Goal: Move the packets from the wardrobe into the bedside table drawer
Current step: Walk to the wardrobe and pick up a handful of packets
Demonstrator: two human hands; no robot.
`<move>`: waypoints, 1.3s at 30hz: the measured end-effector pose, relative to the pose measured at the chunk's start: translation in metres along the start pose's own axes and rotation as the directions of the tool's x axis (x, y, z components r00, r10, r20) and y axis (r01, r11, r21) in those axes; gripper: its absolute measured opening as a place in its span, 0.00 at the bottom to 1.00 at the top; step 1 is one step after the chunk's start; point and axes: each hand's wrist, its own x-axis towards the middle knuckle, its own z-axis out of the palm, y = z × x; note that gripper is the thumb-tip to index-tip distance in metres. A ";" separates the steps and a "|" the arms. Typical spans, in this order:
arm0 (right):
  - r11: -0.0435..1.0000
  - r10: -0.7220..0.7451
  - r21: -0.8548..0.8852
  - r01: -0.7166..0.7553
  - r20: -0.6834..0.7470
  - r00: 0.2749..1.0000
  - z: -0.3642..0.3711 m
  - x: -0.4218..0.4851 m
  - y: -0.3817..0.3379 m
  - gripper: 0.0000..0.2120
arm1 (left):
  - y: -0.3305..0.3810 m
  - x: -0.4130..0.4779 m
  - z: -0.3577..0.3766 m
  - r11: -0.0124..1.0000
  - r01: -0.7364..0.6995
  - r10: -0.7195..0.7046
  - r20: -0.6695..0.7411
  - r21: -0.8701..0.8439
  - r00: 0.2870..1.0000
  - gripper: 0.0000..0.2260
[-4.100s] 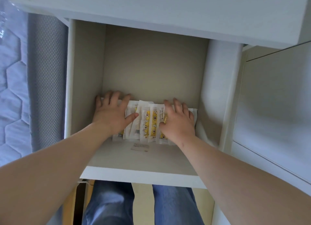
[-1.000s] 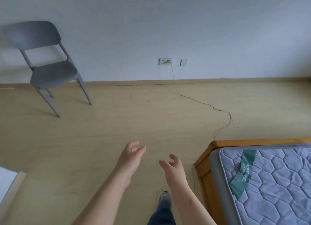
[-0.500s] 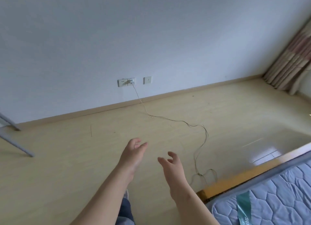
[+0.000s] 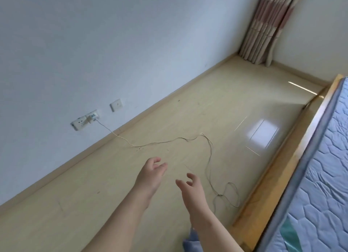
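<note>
both arms are reaching forward at lower centre, the left hand (image 4: 151, 173) and right hand (image 4: 192, 188) empty with fingers (image 4: 160, 160) loosely spread, hovering over the floor (image 4: 188, 119); a thin cable (image 4: 209, 151) is trailing from the wall socket (image 4: 86, 119) at centre left toward the bed (image 4: 320, 185) at right.

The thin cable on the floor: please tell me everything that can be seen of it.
The cable is a very thin, pale wire. One end leaves a white plug in the wall socket, drops to the wooden floor and runs right in loose waves. It then turns toward the camera and ends in a small tangle of loops close to the wooden bed frame. It lies slack. Neither hand touches it.
</note>
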 end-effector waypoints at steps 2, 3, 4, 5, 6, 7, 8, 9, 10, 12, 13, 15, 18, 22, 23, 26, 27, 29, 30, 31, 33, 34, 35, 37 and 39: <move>1.000 0.021 0.016 -0.020 -0.039 0.999 -0.012 0.025 -0.013 0.26 | 0.021 0.023 0.017 1.000 -0.006 0.006 0.033 0.017 0.999 0.17; 0.999 0.018 0.033 -0.016 -0.053 0.998 -0.022 0.043 -0.021 0.26 | 0.034 0.040 0.031 0.999 -0.017 0.016 0.046 0.027 0.999 0.17; 0.999 0.012 0.043 -0.010 -0.054 0.998 -0.030 0.056 -0.030 0.26 | 0.045 0.051 0.040 0.999 -0.027 0.024 0.056 0.037 0.998 0.17; 0.999 0.006 0.053 -0.003 -0.056 0.998 -0.038 0.069 -0.039 0.26 | 0.056 0.061 0.051 0.998 -0.035 0.032 0.065 0.043 0.997 0.17; 0.998 -0.002 0.070 0.007 -0.059 0.998 -0.051 0.087 -0.051 0.26 | 0.070 0.074 0.066 0.998 -0.050 0.046 0.078 0.047 0.996 0.17; 0.996 -0.013 0.085 0.019 -0.063 0.998 -0.065 0.103 -0.063 0.26 | 0.083 0.088 0.083 0.996 -0.068 0.063 0.090 0.056 0.994 0.17; 0.995 -0.024 0.098 0.031 -0.069 0.997 -0.081 0.121 -0.076 0.26 | 0.099 0.101 0.101 0.994 -0.083 0.076 0.100 0.066 0.992 0.17; 0.993 -0.032 0.112 0.040 -0.078 0.996 -0.100 0.138 -0.091 0.26 | 0.115 0.116 0.120 0.993 -0.090 0.082 0.107 0.074 0.991 0.17; 0.991 -0.035 0.129 0.046 -0.087 0.996 -0.122 0.157 -0.105 0.26 | 0.133 0.131 0.141 0.993 -0.091 0.082 0.113 0.078 0.990 0.18; 0.986 -0.046 0.153 0.064 -0.116 0.992 -0.171 0.190 -0.139 0.26 | 0.172 0.155 0.183 0.993 -0.085 0.075 0.122 0.078 0.990 0.18; 0.984 -0.053 0.162 0.076 -0.147 0.988 -0.196 0.206 -0.155 0.25 | 0.191 0.166 0.204 0.993 -0.082 0.070 0.129 0.084 0.989 0.18; 0.977 -0.064 0.187 0.101 -0.192 0.979 -0.243 0.243 -0.183 0.25 | 0.226 0.194 0.250 0.992 -0.087 0.072 0.155 0.091 0.985 0.18; 0.968 -0.026 0.241 0.075 -0.203 0.979 -0.284 0.283 -0.211 0.25 | 0.265 0.226 0.299 0.989 -0.098 0.074 0.202 0.112 0.976 0.18; 0.947 0.043 0.321 0.031 -0.222 0.974 -0.333 0.355 -0.247 0.25 | 0.321 0.294 0.370 0.980 -0.124 0.079 0.263 0.158 0.962 0.17; 0.941 0.063 0.339 0.025 -0.245 0.967 -0.346 0.375 -0.256 0.25 | 0.337 0.315 0.388 0.976 -0.136 0.084 0.284 0.169 0.955 0.17; 0.911 0.119 0.410 0.036 -0.346 0.931 -0.389 0.447 -0.289 0.24 | 0.393 0.389 0.448 0.960 -0.205 0.125 0.363 0.190 0.923 0.17; 0.901 0.135 0.432 0.044 -0.376 0.917 -0.402 0.474 -0.304 0.24 | 0.415 0.417 0.468 0.954 -0.231 0.140 0.397 0.191 0.907 0.17; 0.877 0.175 0.478 0.050 -0.414 0.893 -0.423 0.529 -0.343 0.23 | 0.464 0.473 0.505 0.940 -0.277 0.159 0.466 0.196 0.870 0.17; 0.864 0.191 0.500 0.054 -0.424 0.885 -0.431 0.555 -0.367 0.23 | 0.492 0.499 0.521 0.933 -0.300 0.170 0.492 0.198 0.854 0.17; 0.854 0.197 0.516 0.061 -0.431 0.881 -0.439 0.579 -0.393 0.23 | 0.520 0.524 0.534 0.925 -0.321 0.183 0.506 0.202 0.843 0.16; 0.844 0.188 0.531 0.082 -0.435 0.881 -0.456 0.623 -0.449 0.23 | 0.573 0.568 0.558 0.914 -0.349 0.206 0.503 0.207 0.839 0.16; 0.839 0.181 0.537 0.091 -0.433 0.883 -0.465 0.643 -0.476 0.23 | 0.596 0.586 0.566 0.912 -0.356 0.214 0.503 0.205 0.838 0.16; 0.836 0.170 0.538 0.104 -0.436 0.884 -0.474 0.659 -0.502 0.23 | 0.617 0.602 0.574 0.912 -0.359 0.218 0.506 0.199 0.834 0.16; 0.833 0.126 0.533 0.147 -0.442 0.888 -0.493 0.687 -0.547 0.23 | 0.652 0.629 0.590 0.911 -0.366 0.224 0.517 0.190 0.826 0.16; 0.819 0.094 0.543 0.185 -0.445 0.890 -0.515 0.712 -0.580 0.23 | 0.680 0.655 0.610 0.910 -0.372 0.232 0.520 0.184 0.822 0.16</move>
